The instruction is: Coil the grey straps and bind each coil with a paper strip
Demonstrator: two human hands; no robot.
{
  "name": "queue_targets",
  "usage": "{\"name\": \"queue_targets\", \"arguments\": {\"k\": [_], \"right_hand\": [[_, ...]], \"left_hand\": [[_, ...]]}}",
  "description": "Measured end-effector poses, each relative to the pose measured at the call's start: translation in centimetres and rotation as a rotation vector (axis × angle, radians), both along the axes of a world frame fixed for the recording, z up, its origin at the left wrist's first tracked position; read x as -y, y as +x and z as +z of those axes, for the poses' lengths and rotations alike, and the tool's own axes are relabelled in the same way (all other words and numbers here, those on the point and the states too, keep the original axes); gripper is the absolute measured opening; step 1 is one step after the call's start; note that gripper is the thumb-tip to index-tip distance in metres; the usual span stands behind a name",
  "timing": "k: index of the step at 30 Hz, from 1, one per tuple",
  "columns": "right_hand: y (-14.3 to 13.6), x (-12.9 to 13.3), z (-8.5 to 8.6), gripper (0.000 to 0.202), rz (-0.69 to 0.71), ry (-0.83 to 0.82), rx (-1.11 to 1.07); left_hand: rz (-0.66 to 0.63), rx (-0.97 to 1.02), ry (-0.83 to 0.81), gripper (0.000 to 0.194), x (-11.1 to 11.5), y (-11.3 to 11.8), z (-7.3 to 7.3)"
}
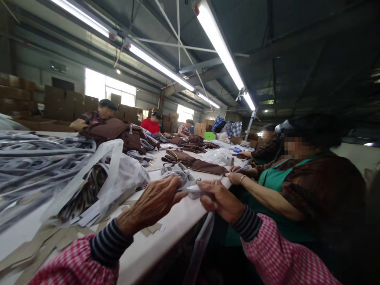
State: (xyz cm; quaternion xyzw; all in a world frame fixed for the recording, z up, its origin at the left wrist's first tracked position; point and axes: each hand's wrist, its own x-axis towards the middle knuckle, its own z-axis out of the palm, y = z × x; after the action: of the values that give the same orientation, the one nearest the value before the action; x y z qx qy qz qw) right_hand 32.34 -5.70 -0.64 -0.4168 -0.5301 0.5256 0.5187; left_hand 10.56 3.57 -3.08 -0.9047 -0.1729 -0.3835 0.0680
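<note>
With the fingers of both hands closed, we pinched a thin grey strip (190, 190) between our left hand (162, 198) and our right hand (218, 198), one at each side of it. In our view the strip appeared over the white surface (166, 237), near its edge. A bundle of grey straps (175, 170) was just beyond the left hand; whether they touched, we could not tell. On the cardboard boxes (74, 105) behind, we could not make out any writing

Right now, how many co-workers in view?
5: a person behind the brown fabric pile at left, red-top person farther along, third person beyond, green-aproned person near right, dark-sleeved person just past them. More may be hidden.
</note>
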Motion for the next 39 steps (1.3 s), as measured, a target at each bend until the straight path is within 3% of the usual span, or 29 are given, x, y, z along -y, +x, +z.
{"name": "queue_targets", "arguments": {"k": [3, 7, 10, 14, 16, 19, 21, 23, 25, 27, 30, 33, 37, 39], "right_hand": [[1.8, -1.8, 2.3, 0.036, -0.038, 0.050, 0.040], [3.7, -4.1, 3.0, 0.045, 0.046, 0.129, 0.107], [4.4, -5.5, 1.3, 0.035, 0.007, 0.211, 0.121], [2.9, -6.0, -2.4, 0.040, 0.064, 0.139, 0.098], [1.1, -5.6, -3.8, 0.044, 0.087, 0.103, -0.005], [-2.0, -4.9, -4.9, 0.048, -0.001, 0.174, -0.125], [-3.9, -4.6, -5.6, 0.048, -0.100, 0.289, -0.094], [-5.5, -4.6, -6.6, 0.045, -0.191, 0.369, -0.041], [-7.1, -4.5, -7.9, 0.044, -0.231, 0.359, -0.036], [-8.5, -4.3, -9.2, 0.048, -0.184, 0.266, -0.089], [-10.2, -3.5, -10.3, 0.051, 0.050, 0.037, -0.205], [-10.4, -2.4, -9.7, 0.049, 0.251, -0.135, -0.292], [-7.6, -1.8, -7.7, 0.043, 0.373, -0.235, -0.332], [-5.4, -2.1, -6.9, 0.042, 0.400, -0.272, -0.279]], "left_hand": [[0.036, -0.017, -0.182, 0.036, -0.1, 0.3, -0.2], [-0.165, 0.035, -0.769, 0.045, 0.1, 0.5, 0.8], [-0.373, 0.165, -1.206, 0.051, 0.9, 0.6, 1.7], [-0.579, 0.433, -1.559, 0.037, 1.3, 0.5, 2.3], [-0.617, 0.602, -1.707, 0.029, 1.1, 0.3, 2.7], [-0.548, 0.878, -1.848, 0.033, 0.9, -0.2, 3.9], [-0.560, 1.009, -1.842, 0.038, 1.1, -0.6, 5.0], [-0.651, 1.068, -1.773, 0.042, 1.4, -1.1, 5.9], [-0.730, 1.081, -1.672, 0.041, 1.5, -1.6, 6.3], [-0.748, 1.062, -1.540, 0.032, 1.2, -1.9, 6.2], [-0.621, 0.937, -1.274, 0.017, 0.3, -1.8, 5.0], [-0.392, 0.697, -0.948, 0.018, -0.8, -1.2, 2.9], [-0.141, 0.302, -0.422, 0.013, -1.8, -0.6, 0.2], [-0.107, 0.122, -0.302, 0.014, -2.0, -0.5, -0.8]]}}
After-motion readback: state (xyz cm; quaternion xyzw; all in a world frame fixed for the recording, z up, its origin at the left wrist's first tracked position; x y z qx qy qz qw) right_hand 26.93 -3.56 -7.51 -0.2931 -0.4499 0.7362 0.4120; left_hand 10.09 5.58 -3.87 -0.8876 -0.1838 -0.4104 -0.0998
